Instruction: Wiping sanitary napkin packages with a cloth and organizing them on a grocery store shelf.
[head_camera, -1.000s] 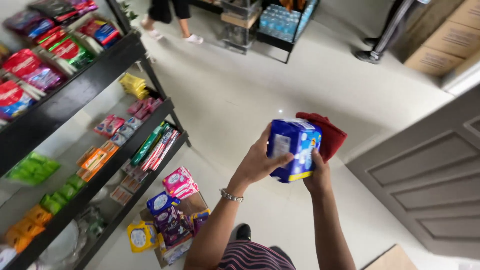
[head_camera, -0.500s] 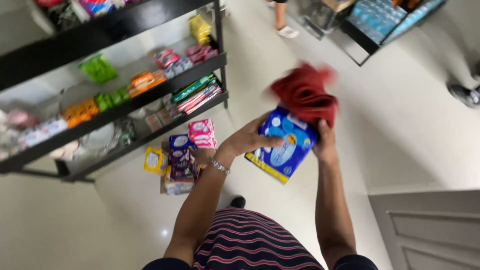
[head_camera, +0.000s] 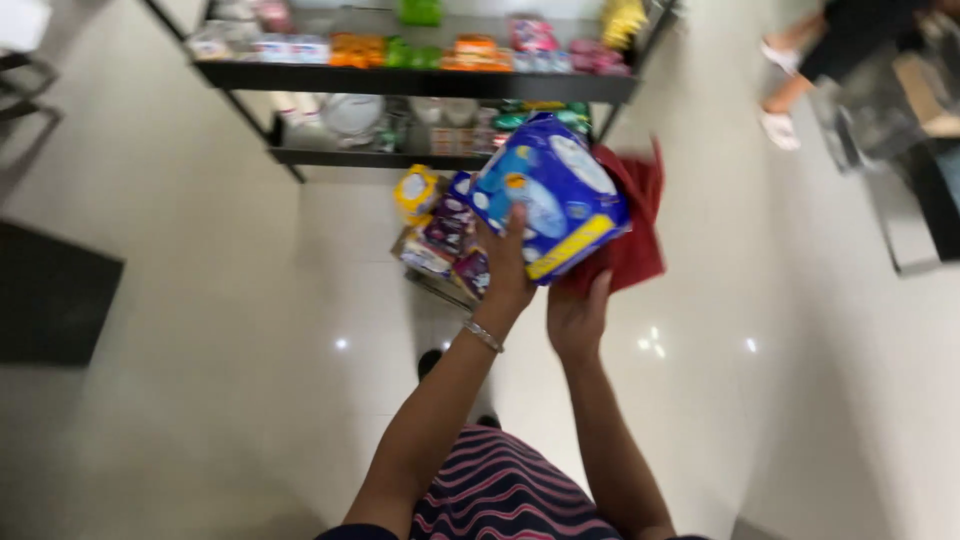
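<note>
Your left hand (head_camera: 508, 268) grips the near edge of the blue pack (head_camera: 548, 195), fingers spread up its face, thumb side hidden; your right hand (head_camera: 577, 318) sits under the pack's lower yellow-striped corner, palm up and fingers curled, pinching the red cloth (head_camera: 630, 215) against the pack's back as far as the blur lets you judge; compared with half a second ago the pack has been tipped up and turned so its broad face now points toward the shelves rather than lying flat over the floor, and the cloth has slid from on top to behind and right of it; that reads as you wiping or turning the pack over in hand, not setting it down; the pack is held in mid-air, clear of everything; below it on the floor sits the box of small packets (head_camera: 440, 240); beyond, the black shelf rack (head_camera: 420, 82) now lies straight ahead, not off to the left; another person's feet (head_camera: 778, 128) show far right.
</note>
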